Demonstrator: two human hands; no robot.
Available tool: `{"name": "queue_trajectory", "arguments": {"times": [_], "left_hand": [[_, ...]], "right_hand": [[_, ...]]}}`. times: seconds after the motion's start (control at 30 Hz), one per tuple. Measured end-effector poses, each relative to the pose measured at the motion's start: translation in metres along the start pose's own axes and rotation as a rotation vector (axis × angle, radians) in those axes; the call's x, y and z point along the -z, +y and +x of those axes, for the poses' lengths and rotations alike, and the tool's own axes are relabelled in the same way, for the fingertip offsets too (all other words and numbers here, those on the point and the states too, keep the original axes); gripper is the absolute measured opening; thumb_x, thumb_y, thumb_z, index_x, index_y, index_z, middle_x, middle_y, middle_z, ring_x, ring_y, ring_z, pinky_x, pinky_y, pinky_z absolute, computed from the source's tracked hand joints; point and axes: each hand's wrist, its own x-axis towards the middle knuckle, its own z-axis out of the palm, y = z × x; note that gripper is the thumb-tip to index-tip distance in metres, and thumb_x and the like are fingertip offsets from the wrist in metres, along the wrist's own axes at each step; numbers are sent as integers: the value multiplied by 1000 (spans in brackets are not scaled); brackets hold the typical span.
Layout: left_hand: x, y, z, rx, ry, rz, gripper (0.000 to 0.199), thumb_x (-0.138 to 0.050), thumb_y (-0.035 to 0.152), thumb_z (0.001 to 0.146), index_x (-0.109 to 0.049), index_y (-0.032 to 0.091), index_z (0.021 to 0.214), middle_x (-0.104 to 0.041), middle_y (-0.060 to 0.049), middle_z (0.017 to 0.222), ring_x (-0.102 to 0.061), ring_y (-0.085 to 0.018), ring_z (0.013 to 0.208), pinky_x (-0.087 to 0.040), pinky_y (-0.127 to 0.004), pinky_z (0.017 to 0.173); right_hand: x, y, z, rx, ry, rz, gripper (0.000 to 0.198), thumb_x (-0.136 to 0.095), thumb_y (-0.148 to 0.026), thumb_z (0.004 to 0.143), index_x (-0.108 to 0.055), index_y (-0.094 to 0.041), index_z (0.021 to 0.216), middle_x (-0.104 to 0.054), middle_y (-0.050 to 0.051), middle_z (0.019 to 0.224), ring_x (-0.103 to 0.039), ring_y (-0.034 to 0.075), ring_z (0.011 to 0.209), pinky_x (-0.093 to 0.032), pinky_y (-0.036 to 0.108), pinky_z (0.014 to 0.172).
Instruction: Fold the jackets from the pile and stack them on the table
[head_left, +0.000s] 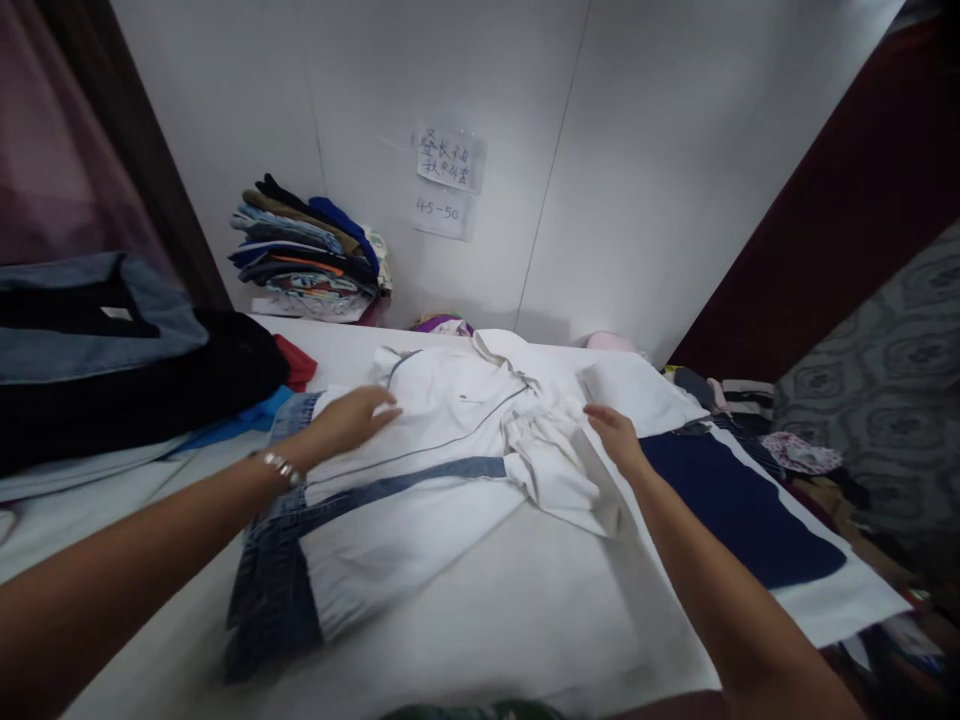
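Note:
A white jacket point(442, 400) with dark piping and a denim strip lies spread on the table, its front facing up. Blue denim panels point(266, 590) show along its left end. My left hand point(356, 415) is over the left part of the jacket, fingers stretched and slightly bent, with nothing visible in them. At the right side, my right hand point(616, 438) reaches inward with its fingers extended, close to the bunched white sleeve point(555, 460) and a folded white cloth point(637, 390). Whether its fingertips touch the fabric is unclear.
A stack of folded clothes point(307, 250) stands by the wall at back left. Dark garments with a denim collar point(90, 370) pile up at the left. To the right lie a navy cloth point(739, 505) and mixed clothing point(802, 450). Handwritten paper signs point(448, 160) hang on the wall.

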Motion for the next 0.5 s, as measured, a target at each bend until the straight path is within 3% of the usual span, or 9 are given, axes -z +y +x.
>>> {"name": "queue_trajectory", "arguments": {"times": [0.13,0.2,0.3,0.4,0.5], "left_hand": [[-18,-3,-79,126,-220,-47,61,-41,64,82,-64,20,116,-67,-10,121,-61,-27,109,-46,-36,95],[-19,5,-96,150,-252,0,63,-45,64,79,-62,20,122,-63,-11,128,-58,-29,116,-44,-38,99],[-17,15,-99,127,-263,84,67,-50,59,77,-59,16,128,-60,-14,132,-53,-32,122,-40,-42,103],[-16,18,-92,166,-261,147,72,-51,57,76,-54,12,132,-55,-18,135,-49,-34,125,-39,-44,103],[-14,20,-86,225,-297,177,68,-53,58,74,-59,12,124,-60,-20,123,-54,-34,115,-44,-43,94]], "right_hand": [[-6,7,-68,259,-265,-216,45,-56,-45,84,-64,-20,121,-62,11,131,-54,28,124,-38,48,108],[-16,8,-93,335,-417,-354,58,-59,-46,84,-52,-22,137,-49,12,145,-43,28,135,-34,48,111],[-35,9,-114,422,-585,-604,78,-68,-40,79,-35,-26,148,-31,13,156,-29,29,143,-31,49,112],[-50,8,-117,456,-567,-828,79,-66,-28,81,-28,-28,151,-24,14,158,-24,31,145,-33,50,109],[-59,2,-110,452,-482,-937,74,-59,-21,85,-26,-26,151,-35,16,152,-36,30,137,-39,45,103]]}}
